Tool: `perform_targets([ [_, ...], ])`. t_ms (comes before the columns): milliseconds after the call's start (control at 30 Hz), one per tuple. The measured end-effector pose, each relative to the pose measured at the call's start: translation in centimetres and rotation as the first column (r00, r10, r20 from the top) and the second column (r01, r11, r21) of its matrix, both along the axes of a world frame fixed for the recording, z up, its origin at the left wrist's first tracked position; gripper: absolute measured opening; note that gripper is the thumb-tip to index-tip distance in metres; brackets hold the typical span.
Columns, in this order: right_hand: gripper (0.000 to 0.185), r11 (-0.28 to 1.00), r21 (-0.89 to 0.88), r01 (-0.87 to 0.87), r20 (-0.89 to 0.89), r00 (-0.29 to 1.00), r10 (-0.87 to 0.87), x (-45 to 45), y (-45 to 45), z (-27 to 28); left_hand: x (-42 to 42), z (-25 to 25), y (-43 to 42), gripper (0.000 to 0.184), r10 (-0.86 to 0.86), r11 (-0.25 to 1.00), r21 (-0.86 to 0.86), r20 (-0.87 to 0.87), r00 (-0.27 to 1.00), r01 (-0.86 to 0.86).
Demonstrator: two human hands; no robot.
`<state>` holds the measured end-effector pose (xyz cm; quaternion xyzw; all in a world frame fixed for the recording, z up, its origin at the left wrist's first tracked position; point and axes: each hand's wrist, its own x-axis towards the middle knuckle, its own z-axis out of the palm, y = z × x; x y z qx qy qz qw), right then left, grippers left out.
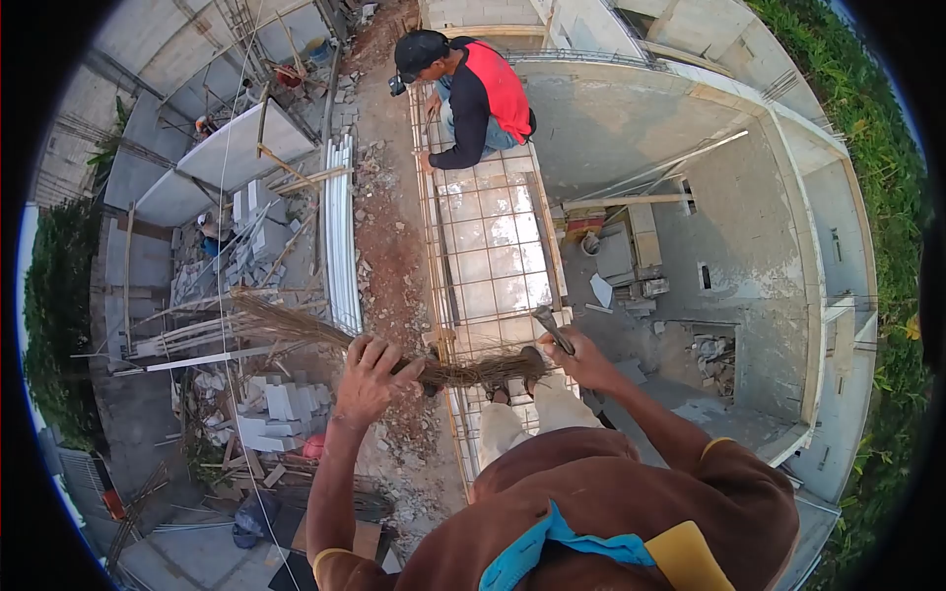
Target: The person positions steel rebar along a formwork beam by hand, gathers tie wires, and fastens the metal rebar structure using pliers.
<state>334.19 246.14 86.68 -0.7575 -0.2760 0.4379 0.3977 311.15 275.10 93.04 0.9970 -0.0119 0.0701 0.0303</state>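
Observation:
My left hand [371, 381] is closed around a long bundle of thin brown tie wire [291, 320], its fingers bent over the strands. One end of the bundle sticks out to the left; the other part [483, 372] stretches right, across the front of my legs. In my right hand [583, 361] is a dark metal tool that looks like pincers [553, 330], its head pointing up and away from me. Below my hands lies a rebar grid [493, 261] over a pale, wet-looking surface, framed by wooden boards.
A co-worker [478, 94] in a red and black shirt squats on the far end of the grid. To the right, a walled room [690, 246] lies lower down. Leftward are rubble [379, 227], white metal profiles [340, 236], stacked blocks [281, 409] and another person [209, 236].

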Motion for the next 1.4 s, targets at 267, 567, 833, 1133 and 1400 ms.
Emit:
perform_targets([
  [267,0.017,0.905,0.047,0.422,0.27,0.867,-0.418,8.4,-8.2,0.7,3.7,8.8,6.5,0.038,0.036,0.993,0.111,0.06,0.998,-0.042],
  [567,0.046,0.889,0.038,0.457,0.305,0.842,-0.446,10.3,-8.2,1.2,1.0,8.8,8.3,0.031,0.335,0.898,-0.317,0.044,0.941,-0.304],
  [833,0.053,0.828,0.296,0.476,0.269,0.79,-0.551,9.3,-5.7,0.3,-1.5,8.6,8.3,0.03,0.471,0.749,-0.538,0.021,0.882,-0.387],
  [1133,0.035,0.635,0.476,0.609,0.193,0.632,-0.75,9.1,-4.0,3.5,-0.6,9.2,7.3,0.032,0.646,0.484,-0.738,-0.063,0.761,-0.471],
  [1400,0.038,0.565,0.535,0.628,0.127,0.601,-0.789,7.6,1.4,4.1,-1.0,9.3,6.9,0.03,0.673,0.457,-0.785,-0.002,0.739,-0.418],
])
